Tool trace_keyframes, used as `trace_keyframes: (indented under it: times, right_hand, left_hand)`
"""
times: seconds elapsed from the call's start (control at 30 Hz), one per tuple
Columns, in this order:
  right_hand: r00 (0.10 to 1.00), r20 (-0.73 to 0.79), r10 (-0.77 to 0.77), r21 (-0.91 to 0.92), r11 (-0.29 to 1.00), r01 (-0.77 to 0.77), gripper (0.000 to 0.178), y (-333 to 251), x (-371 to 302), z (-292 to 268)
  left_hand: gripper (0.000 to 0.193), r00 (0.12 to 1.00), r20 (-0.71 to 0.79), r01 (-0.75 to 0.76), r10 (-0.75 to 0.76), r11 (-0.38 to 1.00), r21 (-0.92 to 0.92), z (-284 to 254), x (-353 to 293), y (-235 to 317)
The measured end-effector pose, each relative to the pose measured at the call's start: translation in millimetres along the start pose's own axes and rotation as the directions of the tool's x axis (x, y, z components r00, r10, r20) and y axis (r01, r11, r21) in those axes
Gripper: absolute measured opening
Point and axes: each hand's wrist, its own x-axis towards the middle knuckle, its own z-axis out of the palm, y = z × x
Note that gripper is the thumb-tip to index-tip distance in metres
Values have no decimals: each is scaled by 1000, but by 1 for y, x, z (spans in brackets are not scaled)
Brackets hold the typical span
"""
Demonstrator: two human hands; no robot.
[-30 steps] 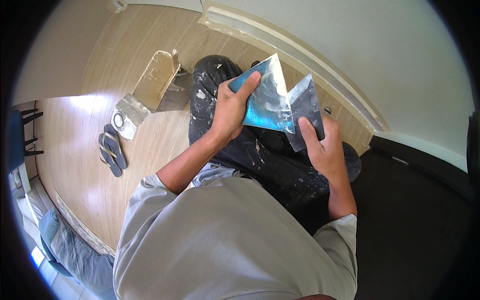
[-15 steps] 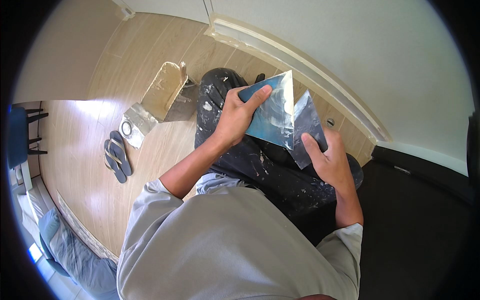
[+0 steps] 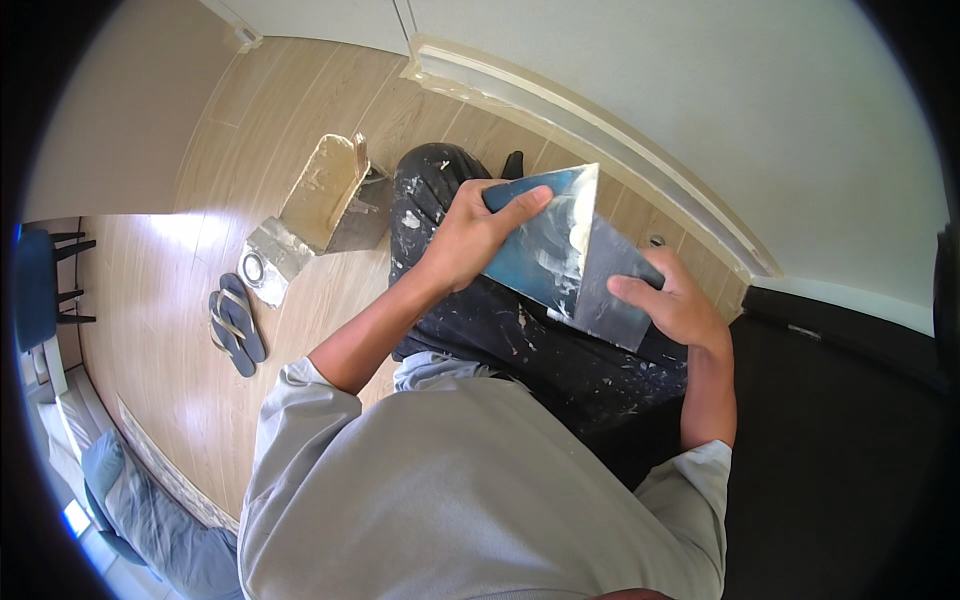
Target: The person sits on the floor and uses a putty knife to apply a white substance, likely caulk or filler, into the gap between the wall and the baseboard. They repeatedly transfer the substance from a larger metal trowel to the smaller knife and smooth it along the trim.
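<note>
Pale wood-plank floor (image 3: 180, 330) runs up to a white wall (image 3: 700, 110), with a cream baseboard strip (image 3: 590, 120) along the join. To the right the floor gives way to a dark, nearly black area (image 3: 850, 420).

Over the person's lap, clad in dark trousers (image 3: 500, 330) spattered with white flecks, two flat metal blades are held against each other. The left hand (image 3: 470, 235) is closed around the dark handle of the wide blue-tinted putty knife (image 3: 540, 250), thumb stretched along its upper edge; a smear of white filler shows on the blade near its right edge. The right hand (image 3: 670, 300) grips the second, grey putty knife (image 3: 610, 290), fingers curled behind it and thumb pressed on its face. The grey blade overlaps the right edge of the blue one, the two touching along that edge, both tilted and held above the thighs, clear of the floor.

On the floor to the left of the knees stands a plaster-caked mud pan (image 3: 325, 195), its trough crusted in cream-coloured filler, resting beside a grey flat piece (image 3: 268, 265) with a round ring on it. Nearer the left edge of the floor lies a pair of dark flip-flops (image 3: 235, 325), side by side. A dark chair (image 3: 40, 285) shows at the far left, and a grey-blue cushion (image 3: 150, 505) at the lower left. The person's grey shirt (image 3: 450, 500) fills the lower middle.
</note>
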Motion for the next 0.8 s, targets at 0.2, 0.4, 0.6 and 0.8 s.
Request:
trace_keyframes:
  times: [0.2, 0.4, 0.6, 0.8]
  right_hand:
    - [961, -269, -68, 137, 985, 108, 32, 11, 3, -1]
    - [713, -665, -224, 109, 915, 389, 23, 3, 2, 34]
    - [593, -647, -479, -197, 857, 477, 17, 2, 0, 54]
    - [630, -572, -525, -298, 849, 437, 18, -6, -1, 53]
  left_hand:
    - [36, 979, -199, -115, 47, 931, -348, -3, -7, 20]
    - [34, 945, -324, -185, -49, 737, -650, 5, 0, -10]
    - [32, 937, -344, -205, -62, 701, -683, 21, 3, -11]
    - [31, 933, -351, -184, -81, 730, -658, 22, 3, -10]
